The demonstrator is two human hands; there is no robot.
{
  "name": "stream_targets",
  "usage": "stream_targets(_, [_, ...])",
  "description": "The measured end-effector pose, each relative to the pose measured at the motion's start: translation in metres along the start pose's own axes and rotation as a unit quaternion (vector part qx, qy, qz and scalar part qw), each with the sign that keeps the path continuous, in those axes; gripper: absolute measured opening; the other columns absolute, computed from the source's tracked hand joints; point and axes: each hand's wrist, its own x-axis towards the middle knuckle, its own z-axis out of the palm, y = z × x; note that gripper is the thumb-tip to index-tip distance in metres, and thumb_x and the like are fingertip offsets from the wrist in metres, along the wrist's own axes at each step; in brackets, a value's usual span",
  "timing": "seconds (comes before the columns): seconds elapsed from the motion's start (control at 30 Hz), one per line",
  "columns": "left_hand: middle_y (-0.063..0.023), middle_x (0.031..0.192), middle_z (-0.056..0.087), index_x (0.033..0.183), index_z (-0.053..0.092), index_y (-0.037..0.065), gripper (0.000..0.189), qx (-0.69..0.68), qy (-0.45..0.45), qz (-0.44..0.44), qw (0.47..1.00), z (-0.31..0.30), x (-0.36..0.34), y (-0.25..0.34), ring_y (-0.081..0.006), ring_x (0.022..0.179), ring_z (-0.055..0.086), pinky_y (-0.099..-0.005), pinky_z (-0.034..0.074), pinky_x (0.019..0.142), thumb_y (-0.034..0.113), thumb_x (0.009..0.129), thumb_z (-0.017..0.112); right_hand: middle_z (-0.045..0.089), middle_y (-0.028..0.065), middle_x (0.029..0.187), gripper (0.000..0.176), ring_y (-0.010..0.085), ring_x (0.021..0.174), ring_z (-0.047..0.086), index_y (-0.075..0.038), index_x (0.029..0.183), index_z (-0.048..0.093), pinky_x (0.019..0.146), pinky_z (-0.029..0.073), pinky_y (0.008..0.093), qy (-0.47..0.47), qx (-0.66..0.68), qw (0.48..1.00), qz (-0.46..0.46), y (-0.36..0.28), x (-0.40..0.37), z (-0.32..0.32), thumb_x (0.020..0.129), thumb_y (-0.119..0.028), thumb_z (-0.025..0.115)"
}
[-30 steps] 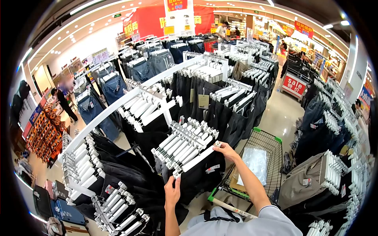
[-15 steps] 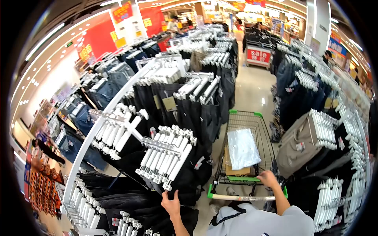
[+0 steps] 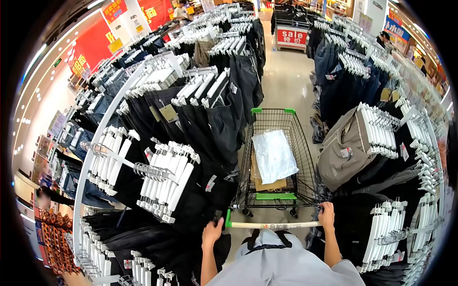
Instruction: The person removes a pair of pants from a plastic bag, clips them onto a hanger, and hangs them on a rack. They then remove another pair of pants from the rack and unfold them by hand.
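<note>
A wire shopping cart [image 3: 306, 164] with green corners stands in front of me, its pale handle bar [image 3: 272, 225] across the near end. In it lies a white plastic-wrapped package [image 3: 275, 156] over brown cardboard [image 3: 271, 185]. My right hand [image 3: 327, 215] is closed on the right end of the handle bar. Just left of the bar's left end is my left hand [image 3: 211, 233], fingers curled near a small dark thing beside black trousers [image 3: 205, 200]; what it holds, if anything, is too small to tell.
Racks of black trousers on white hangers [image 3: 171, 178] line the left. Grey-brown trousers [image 3: 341, 155] and dark ones hang at the right. The tiled aisle [image 3: 286, 78] runs ahead to a red sale sign [image 3: 292, 37].
My right hand has moved from the cart's green inner edge to the handle bar's right end. The left hand has left the hangers' lower end and is nearer the bar. The view has shifted.
</note>
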Motion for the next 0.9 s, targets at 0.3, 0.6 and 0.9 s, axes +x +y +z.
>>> stream_targets(0.3, [-0.0192, 0.079, 0.075, 0.088, 0.074, -0.001, 0.054, -0.129, 0.08, -0.035, 0.988, 0.133, 0.054, 0.002, -0.0416, 0.092, 0.073, -0.0501, 0.054, 0.087, 0.052, 0.094, 0.067, 0.061, 0.017, 0.114, 0.035, 0.0405, 0.116, 0.056, -0.002, 0.12, 0.058, 0.096, 0.05, 0.0483, 0.062, -0.02, 0.996, 0.062, 0.008, -0.006, -0.011, 0.088, -0.009, 0.071])
stream_targets(0.6, [-0.0172, 0.072, 0.075, 0.086, 0.077, -0.004, 0.049, -0.023, 0.141, -0.083, 0.986, 0.15, 0.041, 0.024, -0.0334, 0.083, 0.076, -0.0431, 0.057, 0.084, 0.045, 0.087, 0.075, 0.072, 0.0285, 0.109, 0.052, 0.0496, 0.105, 0.068, -0.003, 0.115, 0.071, 0.091, 0.055, 0.0531, -0.162, -0.039, 0.955, 0.247, 0.088, 0.05, 0.007, 0.102, -0.05, 0.052])
stream_targets(0.9, [-0.0265, 0.098, 0.074, 0.09, 0.079, 0.001, 0.043, -0.024, 0.218, -0.094, 0.971, 0.137, 0.044, 0.072, -0.0467, 0.1, 0.069, -0.0529, 0.055, 0.088, 0.043, 0.08, 0.077, 0.071, 0.0247, 0.123, 0.049, 0.0424, 0.117, 0.067, -0.006, 0.126, 0.073, 0.099, 0.054, 0.049, -0.262, -0.094, 0.922, 0.27, 0.1, 0.09, 0.026, 0.099, -0.045, 0.06])
